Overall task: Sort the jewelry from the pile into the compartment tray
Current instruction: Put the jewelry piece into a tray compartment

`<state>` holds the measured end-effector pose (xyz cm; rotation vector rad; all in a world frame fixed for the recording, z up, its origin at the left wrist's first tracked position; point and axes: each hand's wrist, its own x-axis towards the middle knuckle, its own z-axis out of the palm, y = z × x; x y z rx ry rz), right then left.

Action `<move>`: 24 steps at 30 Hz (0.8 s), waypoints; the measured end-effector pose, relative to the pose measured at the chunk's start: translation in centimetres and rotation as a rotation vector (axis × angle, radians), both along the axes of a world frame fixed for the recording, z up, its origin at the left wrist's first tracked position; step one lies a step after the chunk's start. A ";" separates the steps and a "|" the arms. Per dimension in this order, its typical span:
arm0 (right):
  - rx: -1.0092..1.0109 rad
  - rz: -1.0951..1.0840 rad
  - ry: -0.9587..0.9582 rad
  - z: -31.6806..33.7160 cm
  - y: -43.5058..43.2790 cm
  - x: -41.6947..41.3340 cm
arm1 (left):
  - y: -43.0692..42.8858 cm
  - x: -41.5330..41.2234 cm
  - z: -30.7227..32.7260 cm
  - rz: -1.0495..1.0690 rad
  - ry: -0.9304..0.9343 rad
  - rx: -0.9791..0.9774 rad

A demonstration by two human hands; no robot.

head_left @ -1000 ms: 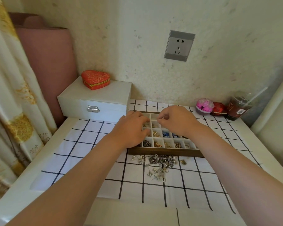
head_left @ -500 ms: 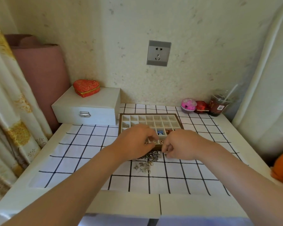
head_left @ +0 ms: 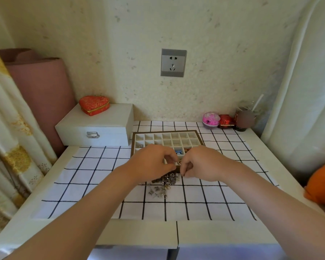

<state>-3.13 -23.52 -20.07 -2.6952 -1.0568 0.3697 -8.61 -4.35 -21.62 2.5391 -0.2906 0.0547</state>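
Note:
A brown-framed compartment tray point(head_left: 199, 138) with white cells stands on the checked cloth; some near cells hold blue and gold pieces. A tangled pile of silver jewelry point(head_left: 165, 183) lies just in front of it. My left hand point(head_left: 152, 165) hovers over the tray's near edge with curled fingers. My right hand point(head_left: 201, 163) is beside it, its fingertips pinching a small piece at the pile's right edge. What the left fingers hold is hidden.
A white jewelry box point(head_left: 96, 126) with a red heart box point(head_left: 94, 105) on top stands at the back left. A pink ball point(head_left: 211, 119), a red item point(head_left: 225, 121) and a drink cup point(head_left: 244, 119) sit at the back right. An orange object point(head_left: 323, 184) lies at the right edge.
Both hands have drawn back from over the tray's far cells to its near edge and the pile. The camera has tilted upward.

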 end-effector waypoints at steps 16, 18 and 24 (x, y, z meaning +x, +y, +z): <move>0.547 -0.129 0.261 1.5 -0.2 0.2 | -0.8 0.0 1.2 0.098 0.167 -0.483; 0.608 -0.130 0.220 1.4 0.0 0.2 | -0.8 0.0 1.5 0.135 0.185 -0.556; 0.714 -0.155 0.120 1.7 0.8 0.4 | -0.3 0.3 2.4 0.286 0.217 -0.731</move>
